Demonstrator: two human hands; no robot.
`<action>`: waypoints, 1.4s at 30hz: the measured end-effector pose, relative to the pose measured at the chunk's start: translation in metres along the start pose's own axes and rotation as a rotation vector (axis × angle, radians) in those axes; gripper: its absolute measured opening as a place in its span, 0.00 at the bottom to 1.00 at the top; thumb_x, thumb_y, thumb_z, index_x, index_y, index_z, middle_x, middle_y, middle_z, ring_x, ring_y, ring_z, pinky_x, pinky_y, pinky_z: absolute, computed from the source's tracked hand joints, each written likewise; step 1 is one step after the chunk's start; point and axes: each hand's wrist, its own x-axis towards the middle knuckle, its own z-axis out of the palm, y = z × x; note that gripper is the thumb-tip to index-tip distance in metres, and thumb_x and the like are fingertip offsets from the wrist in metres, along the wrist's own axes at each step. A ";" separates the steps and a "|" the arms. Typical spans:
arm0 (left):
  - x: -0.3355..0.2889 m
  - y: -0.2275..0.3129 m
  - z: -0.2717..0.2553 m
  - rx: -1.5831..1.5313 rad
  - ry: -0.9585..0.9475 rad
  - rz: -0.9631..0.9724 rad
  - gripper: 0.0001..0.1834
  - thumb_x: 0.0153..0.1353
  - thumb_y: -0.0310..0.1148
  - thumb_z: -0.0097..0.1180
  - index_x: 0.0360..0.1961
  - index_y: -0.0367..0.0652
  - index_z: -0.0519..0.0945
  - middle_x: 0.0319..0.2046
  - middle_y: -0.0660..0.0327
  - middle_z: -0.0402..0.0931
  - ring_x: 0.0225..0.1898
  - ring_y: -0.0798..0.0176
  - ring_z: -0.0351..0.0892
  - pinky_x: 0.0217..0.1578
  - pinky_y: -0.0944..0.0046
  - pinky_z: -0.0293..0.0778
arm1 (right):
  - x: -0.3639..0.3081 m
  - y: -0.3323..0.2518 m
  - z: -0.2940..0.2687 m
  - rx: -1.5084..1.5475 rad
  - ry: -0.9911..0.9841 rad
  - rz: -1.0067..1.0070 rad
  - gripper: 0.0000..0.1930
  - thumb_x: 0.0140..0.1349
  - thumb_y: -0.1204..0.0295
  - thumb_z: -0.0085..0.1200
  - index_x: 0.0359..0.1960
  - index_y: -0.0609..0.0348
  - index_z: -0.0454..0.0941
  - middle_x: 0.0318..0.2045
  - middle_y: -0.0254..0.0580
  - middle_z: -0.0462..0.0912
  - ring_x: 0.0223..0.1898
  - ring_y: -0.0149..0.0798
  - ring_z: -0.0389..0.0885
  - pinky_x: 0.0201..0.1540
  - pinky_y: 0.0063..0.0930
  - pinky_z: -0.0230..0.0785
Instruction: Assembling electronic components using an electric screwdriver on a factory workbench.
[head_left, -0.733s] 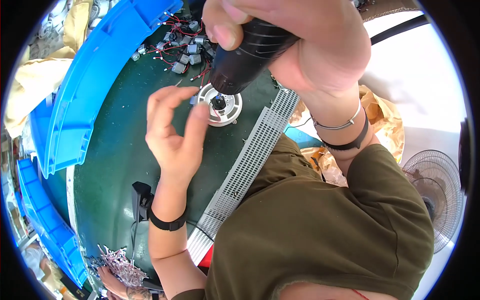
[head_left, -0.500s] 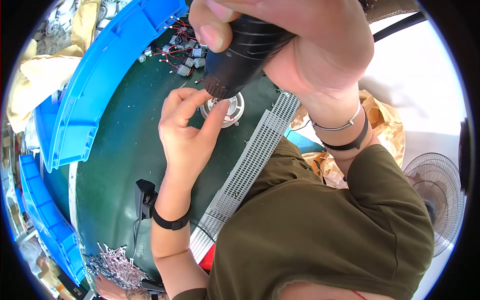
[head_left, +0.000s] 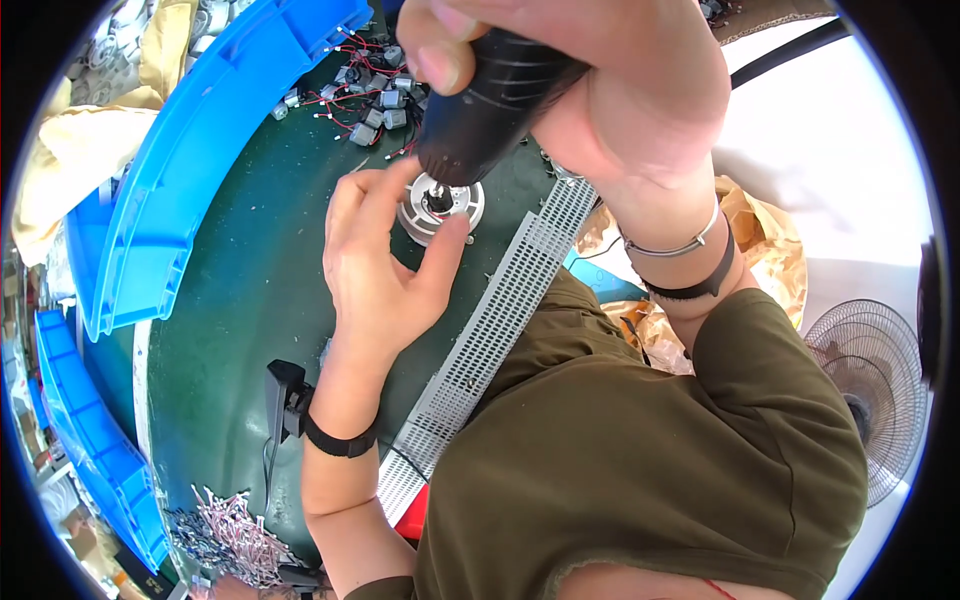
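My right hand [head_left: 640, 90] is wrapped around a black electric screwdriver [head_left: 475, 115], pointing down. Its ribbed nose is over a white round part [head_left: 472, 212] on the green table. A dark piece shows at the middle of that part, under the nose; where the bit's tip lies is hard to make out. With thumb and forefinger parted, my left hand [head_left: 380, 265] holds the round part across its rim. Beyond the screwdriver lies a pile of small silver motors [head_left: 390, 100] with red and dark leads.
Blue bins [head_left: 165, 190] line the left side. A perforated grey metal strip [head_left: 500, 310] runs along the table's near edge. A black device [head_left: 287, 385] with a cable stands by my left wrist. Thin connector leads [head_left: 245, 535] are heaped at the lower left. A fan [head_left: 865, 390] stands at right.
My left thumb and forefinger have spread apart from the screwdriver's nose, uncovering the round part's middle. The screwdriver has risen slightly off the part. A co-worker's forearm at the lower left has drawn mostly out of view.
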 end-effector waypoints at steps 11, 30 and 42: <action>-0.005 -0.018 -0.003 0.001 -0.074 0.168 0.28 0.33 0.35 0.73 0.39 0.41 0.78 0.43 0.55 0.71 0.43 0.54 0.73 0.42 0.60 0.71 | -0.011 -0.004 0.006 -0.059 0.229 0.087 0.05 0.48 0.85 0.57 0.25 0.63 0.75 0.20 0.35 0.76 0.21 0.27 0.73 0.26 0.20 0.63; -0.007 -0.030 0.006 0.094 -0.038 0.279 0.20 0.37 0.32 0.70 0.36 0.46 0.81 0.44 0.55 0.73 0.41 0.53 0.74 0.38 0.59 0.72 | -0.001 0.000 0.002 -0.487 0.193 0.259 0.07 0.44 0.81 0.60 0.24 0.60 0.75 0.21 0.29 0.76 0.23 0.23 0.72 0.27 0.19 0.63; -0.013 -0.029 0.009 0.004 -0.018 0.212 0.21 0.37 0.32 0.70 0.35 0.46 0.78 0.43 0.55 0.71 0.43 0.50 0.72 0.43 0.54 0.69 | -0.011 0.017 0.002 -0.334 0.101 0.003 0.08 0.49 0.80 0.53 0.32 0.69 0.72 0.22 0.40 0.74 0.24 0.30 0.72 0.30 0.22 0.64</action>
